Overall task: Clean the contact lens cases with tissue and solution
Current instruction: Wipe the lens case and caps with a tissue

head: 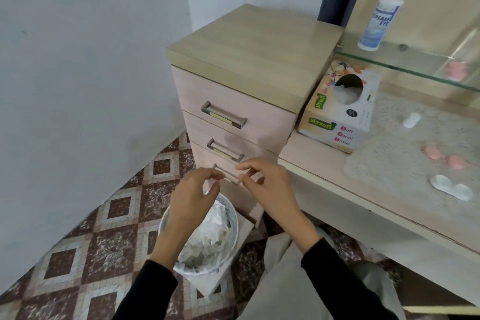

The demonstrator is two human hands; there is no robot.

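Single cam, head-worn, wide-angle, aimed fwd and steeply down. Nearest, centre frame: left hand (pixel 191 197) and right hand (pixel 270 189), over bin (pixel 235 218) on floor (pixel 78 241). Drawer unit (pixel 249 44) just beyond; tabletop (pixel 311 161) runs off right; wall (pixel 78 60) fills left.

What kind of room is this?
Probably a bedroom's dressing corner at home: a dressing table with a glass shelf, a drawer unit beside it, and a tissue box on the tabletop.

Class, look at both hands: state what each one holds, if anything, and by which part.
Nothing is visibly held. The left hand and right hand hover with loosely curled fingers above the waste bin of crumpled tissue.
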